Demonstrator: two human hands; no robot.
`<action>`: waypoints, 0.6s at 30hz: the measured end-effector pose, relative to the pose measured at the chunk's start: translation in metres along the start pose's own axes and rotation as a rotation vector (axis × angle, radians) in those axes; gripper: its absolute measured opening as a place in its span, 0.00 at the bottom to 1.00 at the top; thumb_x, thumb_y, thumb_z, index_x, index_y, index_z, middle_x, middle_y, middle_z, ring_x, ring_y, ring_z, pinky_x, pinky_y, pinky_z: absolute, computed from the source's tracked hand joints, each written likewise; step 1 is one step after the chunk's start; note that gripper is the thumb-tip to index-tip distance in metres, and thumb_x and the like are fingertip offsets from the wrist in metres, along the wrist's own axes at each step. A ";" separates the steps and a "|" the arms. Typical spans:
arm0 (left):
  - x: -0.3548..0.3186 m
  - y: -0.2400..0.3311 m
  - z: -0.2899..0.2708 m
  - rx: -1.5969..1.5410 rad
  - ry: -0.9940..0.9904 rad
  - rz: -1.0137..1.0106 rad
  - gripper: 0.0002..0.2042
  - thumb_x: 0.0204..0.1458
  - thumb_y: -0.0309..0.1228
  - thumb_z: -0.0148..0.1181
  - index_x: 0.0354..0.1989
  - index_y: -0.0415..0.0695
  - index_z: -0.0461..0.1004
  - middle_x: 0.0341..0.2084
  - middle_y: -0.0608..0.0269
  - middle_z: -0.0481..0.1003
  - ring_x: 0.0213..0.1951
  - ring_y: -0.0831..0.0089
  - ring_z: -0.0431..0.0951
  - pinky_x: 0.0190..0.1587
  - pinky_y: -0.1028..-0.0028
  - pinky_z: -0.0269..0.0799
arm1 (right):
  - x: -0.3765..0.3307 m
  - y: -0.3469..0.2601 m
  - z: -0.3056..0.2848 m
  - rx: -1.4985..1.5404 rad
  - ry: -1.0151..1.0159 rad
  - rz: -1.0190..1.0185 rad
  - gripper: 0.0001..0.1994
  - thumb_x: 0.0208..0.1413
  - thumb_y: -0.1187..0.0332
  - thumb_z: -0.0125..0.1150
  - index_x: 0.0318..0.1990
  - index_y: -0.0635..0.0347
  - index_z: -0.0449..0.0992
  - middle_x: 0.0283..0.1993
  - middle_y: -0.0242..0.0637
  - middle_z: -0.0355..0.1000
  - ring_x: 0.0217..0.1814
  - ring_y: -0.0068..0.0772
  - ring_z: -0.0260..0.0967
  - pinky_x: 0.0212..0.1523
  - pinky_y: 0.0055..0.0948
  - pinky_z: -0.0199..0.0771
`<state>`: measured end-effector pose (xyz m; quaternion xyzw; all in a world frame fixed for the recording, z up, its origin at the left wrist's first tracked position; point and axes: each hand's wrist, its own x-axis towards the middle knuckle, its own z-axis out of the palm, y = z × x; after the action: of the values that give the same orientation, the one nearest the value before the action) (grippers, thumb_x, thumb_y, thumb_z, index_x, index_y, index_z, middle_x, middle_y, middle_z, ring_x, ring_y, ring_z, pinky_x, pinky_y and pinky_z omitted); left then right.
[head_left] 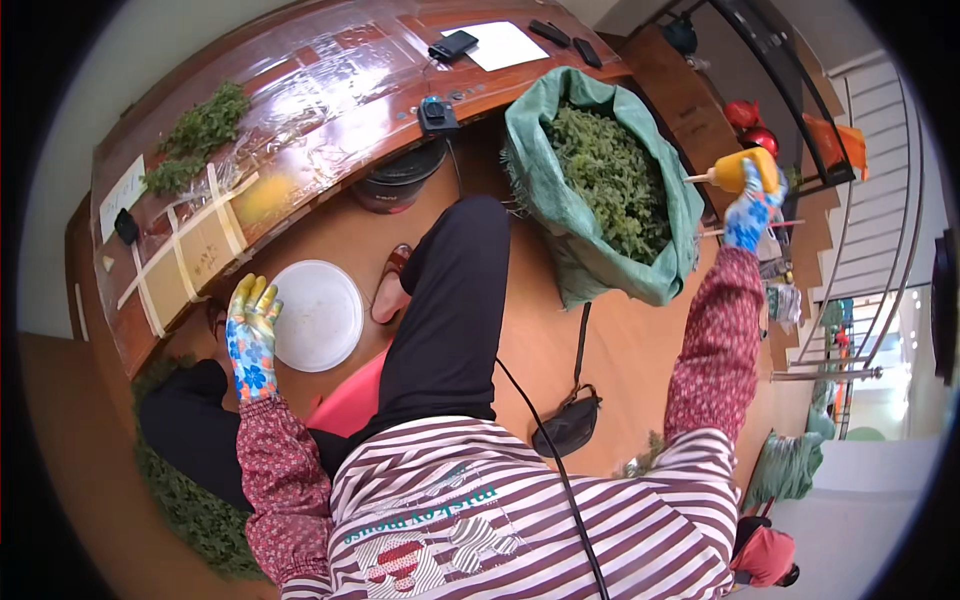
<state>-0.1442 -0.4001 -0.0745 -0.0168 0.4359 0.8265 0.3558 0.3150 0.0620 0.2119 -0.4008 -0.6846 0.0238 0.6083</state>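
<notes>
My right hand, in a blue floral glove, is raised at the right with its fingers wrapped round a yellow bottle that has a narrow pale spout pointing left. Just left of the spout stands a green woven sack, its mouth wide and full of leafy green sprigs. On the left, my left hand wears a matching glove with yellow-stained fingers. It holds nothing, its fingers slightly apart, near a white round lid on the floor.
Plastic film covers the wooden desk, which carries a sprig bunch, a taped carton and a small camera. Below is a black bucket. A black bag lies on the floor. Another person is at lower right.
</notes>
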 end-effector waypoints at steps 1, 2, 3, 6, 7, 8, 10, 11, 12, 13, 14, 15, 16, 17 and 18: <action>0.000 0.003 -0.004 0.002 -0.004 0.005 0.22 0.56 0.39 0.45 0.56 0.40 0.62 0.56 0.50 0.61 0.55 0.55 0.64 0.52 0.62 0.63 | -0.005 0.001 0.018 0.198 0.044 0.178 0.19 0.46 0.69 0.64 0.46 0.63 0.68 0.43 0.36 0.68 0.42 0.31 0.67 0.48 0.30 0.68; 0.000 0.002 -0.012 -0.027 0.002 -0.027 0.22 0.56 0.38 0.45 0.56 0.40 0.62 0.56 0.50 0.60 0.55 0.54 0.63 0.52 0.62 0.62 | -0.003 -0.019 0.017 0.278 0.114 -0.018 0.20 0.46 0.69 0.65 0.46 0.63 0.67 0.42 0.36 0.67 0.43 0.32 0.68 0.49 0.32 0.68; -0.003 0.003 -0.024 -0.047 0.014 -0.057 0.22 0.56 0.38 0.45 0.56 0.40 0.61 0.56 0.49 0.60 0.55 0.54 0.63 0.53 0.61 0.62 | -0.009 -0.049 0.011 0.344 0.156 0.036 0.21 0.47 0.69 0.64 0.48 0.63 0.65 0.43 0.39 0.67 0.44 0.32 0.67 0.51 0.33 0.68; -0.003 -0.002 -0.025 -0.069 -0.047 -0.020 0.21 0.56 0.38 0.44 0.56 0.39 0.62 0.57 0.47 0.59 0.56 0.53 0.62 0.55 0.60 0.59 | -0.012 -0.050 -0.006 0.061 0.107 -0.011 0.20 0.47 0.68 0.64 0.47 0.62 0.65 0.44 0.40 0.67 0.45 0.31 0.67 0.49 0.33 0.69; -0.005 0.001 -0.020 -0.045 0.005 -0.001 0.22 0.56 0.38 0.45 0.56 0.39 0.62 0.57 0.46 0.58 0.56 0.53 0.62 0.56 0.59 0.57 | -0.012 -0.009 0.004 -0.246 0.011 -0.050 0.19 0.47 0.68 0.64 0.46 0.62 0.65 0.45 0.41 0.67 0.45 0.31 0.67 0.49 0.33 0.70; -0.006 0.004 -0.019 -0.040 0.040 -0.008 0.22 0.56 0.39 0.45 0.56 0.40 0.62 0.58 0.46 0.57 0.57 0.53 0.60 0.57 0.58 0.56 | -0.025 -0.020 0.034 0.154 0.117 0.067 0.23 0.43 0.68 0.68 0.46 0.64 0.65 0.43 0.40 0.69 0.46 0.35 0.67 0.50 0.33 0.68; -0.003 0.010 -0.016 -0.068 0.081 -0.030 0.22 0.56 0.39 0.45 0.56 0.40 0.62 0.58 0.45 0.57 0.57 0.52 0.60 0.57 0.58 0.55 | -0.018 -0.001 0.029 0.250 0.136 0.048 0.22 0.45 0.69 0.67 0.47 0.63 0.65 0.44 0.40 0.68 0.46 0.32 0.67 0.48 0.34 0.70; -0.001 0.006 -0.017 -0.086 0.114 -0.078 0.22 0.56 0.39 0.45 0.56 0.40 0.62 0.58 0.45 0.56 0.58 0.52 0.60 0.58 0.57 0.55 | -0.017 0.004 0.014 0.320 0.157 0.037 0.21 0.46 0.70 0.65 0.47 0.61 0.65 0.46 0.40 0.68 0.46 0.29 0.67 0.47 0.36 0.71; -0.005 0.009 -0.043 -0.140 -0.044 -0.023 0.22 0.56 0.39 0.44 0.56 0.41 0.62 0.58 0.46 0.56 0.58 0.53 0.59 0.58 0.57 0.55 | -0.040 -0.075 0.000 0.623 -0.097 -0.059 0.23 0.44 0.71 0.67 0.48 0.63 0.64 0.45 0.43 0.68 0.42 0.31 0.69 0.41 0.33 0.73; 0.002 0.003 -0.049 -0.099 -0.160 0.034 0.23 0.56 0.39 0.43 0.57 0.41 0.61 0.59 0.47 0.56 0.58 0.52 0.59 0.58 0.57 0.54 | -0.029 -0.051 0.004 0.604 -0.094 -0.064 0.23 0.44 0.71 0.67 0.48 0.63 0.64 0.45 0.43 0.68 0.42 0.31 0.69 0.41 0.33 0.73; 0.001 0.003 -0.029 -0.068 -0.057 0.010 0.23 0.56 0.39 0.43 0.57 0.40 0.60 0.59 0.47 0.56 0.59 0.52 0.58 0.58 0.57 0.54 | -0.020 0.000 0.020 0.320 0.008 -0.074 0.23 0.45 0.71 0.67 0.47 0.63 0.64 0.45 0.44 0.67 0.40 0.32 0.69 0.39 0.32 0.74; -0.006 0.010 -0.013 -0.032 0.063 0.001 0.23 0.56 0.39 0.43 0.58 0.40 0.60 0.59 0.47 0.56 0.59 0.51 0.57 0.58 0.57 0.54 | -0.021 0.037 0.036 0.053 0.092 -0.080 0.22 0.45 0.70 0.67 0.47 0.64 0.64 0.45 0.45 0.67 0.38 0.33 0.70 0.37 0.30 0.75; -0.010 0.015 -0.017 -0.034 0.072 0.006 0.23 0.56 0.39 0.43 0.58 0.40 0.60 0.59 0.47 0.56 0.59 0.51 0.57 0.58 0.57 0.54 | -0.024 0.051 0.051 0.120 0.110 -0.074 0.21 0.46 0.69 0.67 0.45 0.65 0.65 0.43 0.44 0.68 0.34 0.31 0.70 0.36 0.28 0.74; -0.011 0.015 -0.018 -0.051 0.076 -0.008 0.23 0.55 0.39 0.43 0.57 0.39 0.60 0.59 0.46 0.56 0.59 0.51 0.57 0.59 0.57 0.53 | -0.015 0.040 0.053 0.140 0.106 -0.087 0.21 0.46 0.69 0.67 0.45 0.65 0.65 0.43 0.44 0.68 0.34 0.31 0.70 0.36 0.28 0.74; -0.009 0.014 -0.018 -0.068 0.078 -0.022 0.23 0.55 0.38 0.44 0.57 0.39 0.59 0.59 0.45 0.56 0.59 0.51 0.57 0.59 0.56 0.53 | -0.007 0.029 0.043 0.189 0.045 0.007 0.22 0.46 0.69 0.66 0.46 0.66 0.64 0.43 0.44 0.69 0.34 0.31 0.70 0.37 0.27 0.74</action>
<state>-0.1508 -0.4240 -0.0730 -0.0661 0.4208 0.8357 0.3467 0.2935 0.0972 0.1797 -0.3443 -0.6640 0.0813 0.6587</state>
